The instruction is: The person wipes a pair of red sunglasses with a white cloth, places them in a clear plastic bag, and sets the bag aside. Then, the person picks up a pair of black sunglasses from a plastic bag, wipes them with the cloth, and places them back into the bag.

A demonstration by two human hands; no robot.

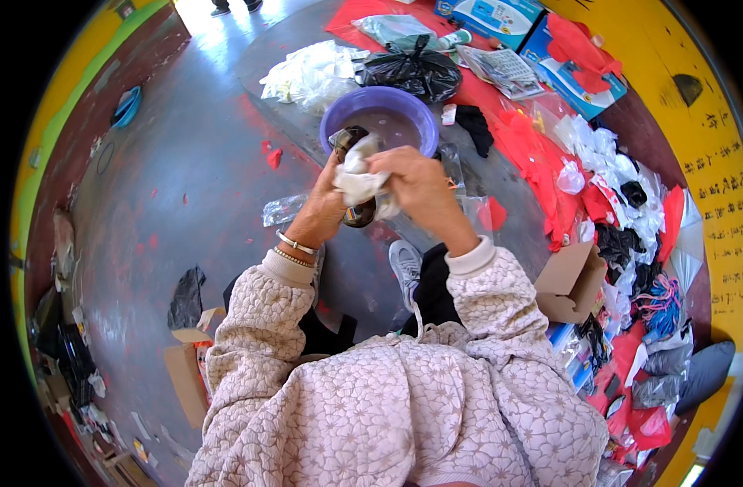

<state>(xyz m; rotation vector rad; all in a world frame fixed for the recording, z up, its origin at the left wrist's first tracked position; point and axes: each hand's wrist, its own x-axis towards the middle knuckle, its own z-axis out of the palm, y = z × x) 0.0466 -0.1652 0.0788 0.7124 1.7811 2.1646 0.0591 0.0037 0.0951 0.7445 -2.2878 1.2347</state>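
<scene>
Both my hands are raised in front of me, just on the near side of a purple basin [328,138] that holds murky water. In my left hand [323,201] is a dark, glossy, long object [357,216]; its ends show above and below the fingers, but its kind cannot be made out. A crumpled white cloth [359,174] lies across its middle, partly covering it. My right hand [416,180] is closed on the cloth's right side, pressing it against the dark object.
Behind the basin lie a black plastic bag [412,75] and white plastic bags [314,71]. Along the right are red sheeting [513,150], blue boxes [570,77], heaped plastic wrappings and an opened cardboard box [570,284]. A clear wrapper [282,211] lies left of my hands.
</scene>
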